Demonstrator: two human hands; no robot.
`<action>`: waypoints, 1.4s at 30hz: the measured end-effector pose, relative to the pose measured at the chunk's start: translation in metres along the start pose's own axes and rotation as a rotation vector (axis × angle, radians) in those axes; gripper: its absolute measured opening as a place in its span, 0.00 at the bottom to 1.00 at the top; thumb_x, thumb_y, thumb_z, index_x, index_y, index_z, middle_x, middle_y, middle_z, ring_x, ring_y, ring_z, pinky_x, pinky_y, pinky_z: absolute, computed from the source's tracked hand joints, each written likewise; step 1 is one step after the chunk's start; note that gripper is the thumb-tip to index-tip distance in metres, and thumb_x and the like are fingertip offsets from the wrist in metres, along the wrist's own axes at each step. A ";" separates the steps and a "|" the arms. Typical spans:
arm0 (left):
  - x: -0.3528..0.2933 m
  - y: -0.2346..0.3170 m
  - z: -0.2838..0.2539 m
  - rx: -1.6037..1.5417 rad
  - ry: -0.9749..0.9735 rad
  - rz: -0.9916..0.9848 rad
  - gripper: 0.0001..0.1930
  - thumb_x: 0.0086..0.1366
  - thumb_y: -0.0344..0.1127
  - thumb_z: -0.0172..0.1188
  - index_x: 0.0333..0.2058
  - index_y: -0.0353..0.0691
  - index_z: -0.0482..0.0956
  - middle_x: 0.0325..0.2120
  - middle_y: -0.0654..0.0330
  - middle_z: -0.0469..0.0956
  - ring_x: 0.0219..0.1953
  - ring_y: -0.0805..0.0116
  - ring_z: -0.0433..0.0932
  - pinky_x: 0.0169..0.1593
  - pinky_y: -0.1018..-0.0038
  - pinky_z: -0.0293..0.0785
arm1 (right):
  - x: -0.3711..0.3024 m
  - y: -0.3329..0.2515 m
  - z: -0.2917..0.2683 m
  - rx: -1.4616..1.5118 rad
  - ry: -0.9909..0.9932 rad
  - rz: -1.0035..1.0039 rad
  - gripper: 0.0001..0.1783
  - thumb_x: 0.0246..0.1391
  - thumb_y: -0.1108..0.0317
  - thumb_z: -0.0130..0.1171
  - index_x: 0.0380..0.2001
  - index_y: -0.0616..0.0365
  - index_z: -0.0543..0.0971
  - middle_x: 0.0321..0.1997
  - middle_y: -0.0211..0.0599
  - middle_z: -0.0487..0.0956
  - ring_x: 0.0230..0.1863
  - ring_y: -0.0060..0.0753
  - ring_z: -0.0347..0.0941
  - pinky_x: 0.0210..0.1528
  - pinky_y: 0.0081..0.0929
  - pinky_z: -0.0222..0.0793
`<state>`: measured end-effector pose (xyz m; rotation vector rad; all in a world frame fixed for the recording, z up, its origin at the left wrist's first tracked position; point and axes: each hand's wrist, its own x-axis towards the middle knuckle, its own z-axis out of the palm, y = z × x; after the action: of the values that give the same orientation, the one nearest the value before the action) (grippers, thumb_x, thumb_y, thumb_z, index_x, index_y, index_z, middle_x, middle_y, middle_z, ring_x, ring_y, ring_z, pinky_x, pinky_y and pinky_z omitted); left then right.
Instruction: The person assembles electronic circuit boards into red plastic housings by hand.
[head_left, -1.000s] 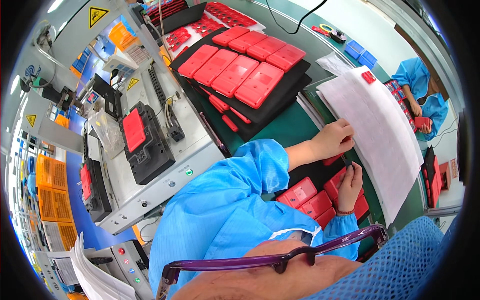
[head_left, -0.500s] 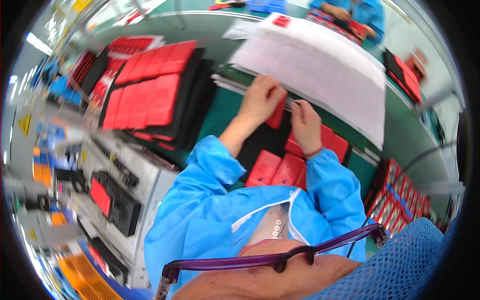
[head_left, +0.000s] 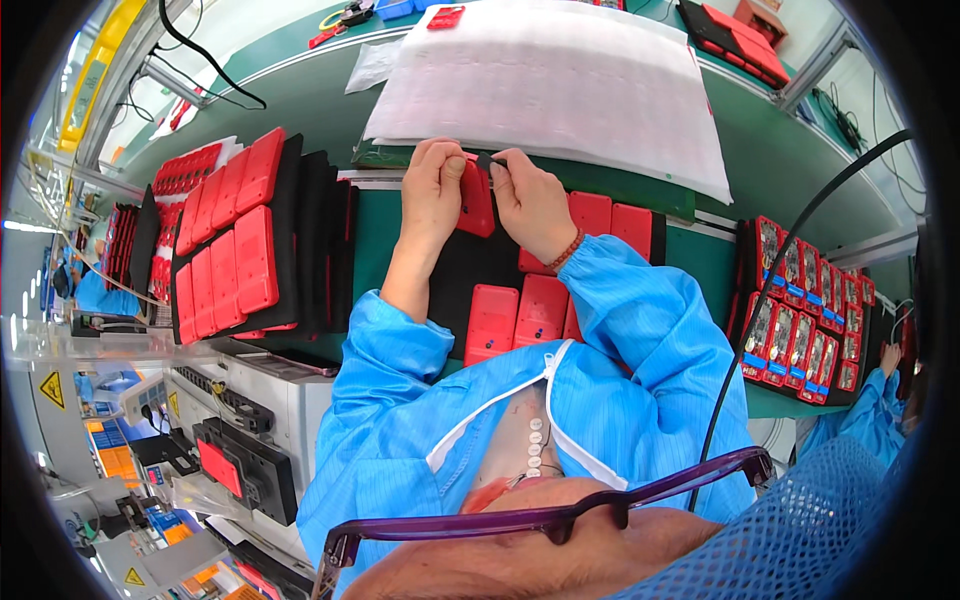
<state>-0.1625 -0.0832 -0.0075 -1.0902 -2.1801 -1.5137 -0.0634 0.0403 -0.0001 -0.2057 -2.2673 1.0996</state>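
One red case (head_left: 477, 208), far part of black mat (head_left: 455, 275). Left hand (head_left: 432, 190) clamped on its left edge; right hand (head_left: 535, 208) pinches black piece (head_left: 486, 161) beside it. Judged step: working piece against case; next move calls for steady left hold.

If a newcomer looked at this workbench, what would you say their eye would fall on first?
Probably the red case between the hands, with the left hand at its left edge and the right hand holding a small dark piece near its top. Next might come the broad white sheet beyond the hands, and the rows of red covers on black boards at the left.
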 end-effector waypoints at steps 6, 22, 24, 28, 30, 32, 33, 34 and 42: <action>-0.001 0.003 0.001 0.020 -0.001 0.001 0.10 0.69 0.38 0.55 0.37 0.35 0.76 0.40 0.52 0.77 0.40 0.53 0.77 0.43 0.68 0.74 | -0.001 0.004 0.000 -0.098 -0.047 -0.013 0.12 0.64 0.60 0.47 0.38 0.57 0.73 0.21 0.50 0.78 0.25 0.58 0.76 0.28 0.52 0.70; -0.002 0.026 0.004 0.231 0.011 0.040 0.05 0.58 0.28 0.60 0.32 0.37 0.75 0.35 0.50 0.76 0.40 0.49 0.76 0.43 0.61 0.74 | 0.009 -0.019 -0.016 -0.546 -0.369 0.005 0.12 0.57 0.63 0.49 0.27 0.62 0.74 0.27 0.53 0.79 0.30 0.54 0.78 0.33 0.49 0.72; -0.003 0.028 0.011 0.143 0.003 0.027 0.08 0.56 0.32 0.63 0.31 0.36 0.74 0.35 0.50 0.76 0.39 0.49 0.76 0.42 0.62 0.74 | 0.015 0.022 -0.021 -0.082 -0.274 -0.185 0.13 0.57 0.65 0.49 0.26 0.63 0.75 0.24 0.54 0.78 0.27 0.52 0.78 0.29 0.48 0.70; -0.010 0.036 0.011 0.023 -0.056 -0.087 0.10 0.56 0.33 0.65 0.31 0.36 0.74 0.37 0.52 0.75 0.40 0.50 0.77 0.42 0.62 0.74 | 0.015 0.023 -0.038 0.119 -0.486 0.092 0.13 0.57 0.64 0.48 0.26 0.62 0.76 0.24 0.55 0.78 0.28 0.56 0.77 0.30 0.52 0.68; -0.008 0.038 0.012 0.030 -0.070 -0.060 0.10 0.55 0.34 0.65 0.31 0.37 0.74 0.37 0.52 0.75 0.41 0.50 0.77 0.42 0.63 0.74 | 0.013 0.021 -0.040 0.013 -0.416 -0.056 0.13 0.58 0.63 0.48 0.28 0.60 0.75 0.24 0.54 0.77 0.29 0.57 0.76 0.30 0.53 0.68; -0.004 0.033 0.013 0.085 -0.062 0.033 0.10 0.55 0.33 0.66 0.31 0.36 0.75 0.37 0.52 0.76 0.41 0.51 0.76 0.42 0.64 0.74 | 0.011 0.007 -0.040 -0.452 -0.351 -0.163 0.10 0.59 0.63 0.48 0.31 0.57 0.74 0.24 0.51 0.78 0.29 0.58 0.76 0.30 0.54 0.69; -0.001 0.027 0.010 0.118 -0.062 0.022 0.10 0.55 0.34 0.65 0.29 0.36 0.75 0.34 0.51 0.75 0.39 0.50 0.76 0.41 0.63 0.74 | 0.012 0.002 -0.037 -0.525 -0.393 -0.152 0.08 0.59 0.63 0.48 0.34 0.54 0.73 0.24 0.48 0.79 0.29 0.56 0.77 0.30 0.53 0.71; 0.002 0.023 0.007 0.142 -0.069 0.012 0.10 0.54 0.35 0.65 0.28 0.36 0.75 0.32 0.51 0.75 0.38 0.49 0.75 0.41 0.61 0.73 | 0.014 -0.009 -0.037 -0.548 -0.402 -0.203 0.06 0.57 0.66 0.49 0.35 0.53 0.73 0.24 0.47 0.79 0.29 0.54 0.78 0.29 0.51 0.72; 0.022 0.016 0.001 0.046 -0.331 -0.066 0.10 0.57 0.32 0.65 0.34 0.35 0.76 0.35 0.55 0.75 0.37 0.60 0.75 0.43 0.70 0.71 | 0.020 0.025 -0.033 -0.398 -0.351 -0.151 0.07 0.54 0.67 0.52 0.33 0.58 0.75 0.25 0.49 0.79 0.30 0.55 0.77 0.31 0.48 0.71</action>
<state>-0.1664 -0.0698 0.0161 -1.3478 -2.4753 -1.3824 -0.0639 0.0859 0.0057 0.0045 -2.7518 0.6340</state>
